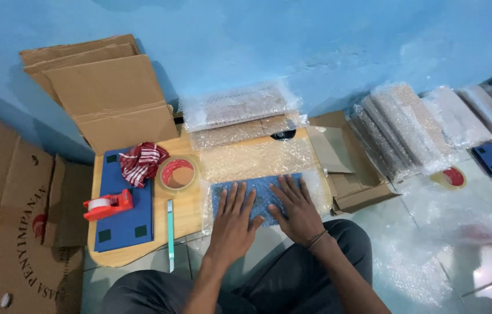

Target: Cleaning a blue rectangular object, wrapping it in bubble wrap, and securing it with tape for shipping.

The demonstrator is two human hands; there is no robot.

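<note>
1. Head view showed the person's dark-trousered knees nearest, at the front edge of a low wooden board [185, 212]; bare tiled floor lay open to the right of them.
2. Left hand [233, 218] lay flat, fingers spread wide, palm down on a blue panel wrapped in bubble wrap [261, 195]; it gripped nothing.
3. Right hand [297, 208] lay just beside it, also open and flat on the same panel, fingers fanned toward the far edge.
4. That panel sat at the board's near right edge, the wrap spilling past it.
5. To the left lay a thin pale green strip [170, 229], a second blue panel [125, 218] bearing a red tape dispenser [108, 204] and a red-and-white cloth [141, 163], then a tape roll [177, 174].
6. Farther off, wrapped bundles [237, 107] leaned against the blue wall, flattened cardboard boxes [103, 93] crowding the left.
</note>
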